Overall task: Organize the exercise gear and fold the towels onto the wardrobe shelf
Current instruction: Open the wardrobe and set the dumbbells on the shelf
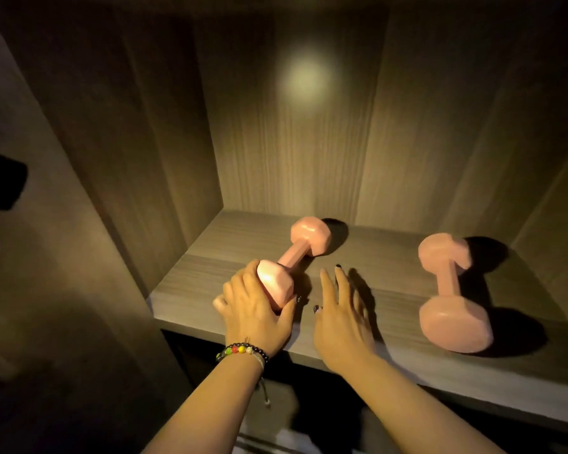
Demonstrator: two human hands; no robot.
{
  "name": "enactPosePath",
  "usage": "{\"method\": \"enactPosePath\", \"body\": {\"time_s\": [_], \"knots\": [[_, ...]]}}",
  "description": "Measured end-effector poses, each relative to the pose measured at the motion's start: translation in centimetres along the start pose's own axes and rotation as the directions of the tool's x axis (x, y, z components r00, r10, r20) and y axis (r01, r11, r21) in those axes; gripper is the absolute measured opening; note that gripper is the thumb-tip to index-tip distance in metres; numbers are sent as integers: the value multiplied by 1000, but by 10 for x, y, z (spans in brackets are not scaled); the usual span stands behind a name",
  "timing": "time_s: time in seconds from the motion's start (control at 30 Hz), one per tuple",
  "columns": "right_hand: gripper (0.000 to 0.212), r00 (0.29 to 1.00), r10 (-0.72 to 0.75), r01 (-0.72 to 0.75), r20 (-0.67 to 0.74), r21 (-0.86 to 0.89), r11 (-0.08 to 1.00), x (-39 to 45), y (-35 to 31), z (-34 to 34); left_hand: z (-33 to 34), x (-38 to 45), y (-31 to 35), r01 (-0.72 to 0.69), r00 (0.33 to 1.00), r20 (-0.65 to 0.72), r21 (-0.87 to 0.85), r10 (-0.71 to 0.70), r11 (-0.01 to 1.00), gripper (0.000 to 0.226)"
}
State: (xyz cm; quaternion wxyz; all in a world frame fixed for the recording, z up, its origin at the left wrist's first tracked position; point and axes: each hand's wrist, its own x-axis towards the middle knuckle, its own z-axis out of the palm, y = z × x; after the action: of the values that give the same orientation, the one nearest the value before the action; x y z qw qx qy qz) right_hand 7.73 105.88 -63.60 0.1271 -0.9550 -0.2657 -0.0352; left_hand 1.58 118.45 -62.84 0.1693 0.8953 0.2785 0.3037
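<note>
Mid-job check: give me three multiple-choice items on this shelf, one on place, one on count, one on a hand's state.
1. The left hand grips which part of the left dumbbell?
A. near head
B. far head
C. bar

2. How many dumbbells lie on the wardrobe shelf?
A. one
B. two
C. three

3. The right hand is:
A. gripping the right dumbbell
B. open, holding nothing
C. a fist

Answers:
1. A, fingers wrap the near head.
2. B, two pink ones show.
3. B, fingers spread between the dumbbells.
</note>
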Motion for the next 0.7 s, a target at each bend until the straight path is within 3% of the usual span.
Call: {"method": "enactPosePath", "body": {"time_s": [0.2, 0.3, 0.5, 0.7], "knots": [[56, 962, -241, 244, 132, -12, 970, 23, -26, 14, -10, 21, -39, 37, 999, -33, 200, -31, 979, 80], [59, 959, -244, 242, 147, 31, 970, 39, -31, 16, -11, 41, -50, 42, 998, -50, 324, -27, 945, 76], [60, 955, -270, 264, 120, 62, 963, 57, -39, 20, -3, 76, -71, 40, 997, -76, 401, -11, 915, 71], [64, 949, -304, 294, 86, 112, 949, 88, -44, 19, -5, 93, -72, 3, 996, -81, 543, 49, 840, 95]]}}
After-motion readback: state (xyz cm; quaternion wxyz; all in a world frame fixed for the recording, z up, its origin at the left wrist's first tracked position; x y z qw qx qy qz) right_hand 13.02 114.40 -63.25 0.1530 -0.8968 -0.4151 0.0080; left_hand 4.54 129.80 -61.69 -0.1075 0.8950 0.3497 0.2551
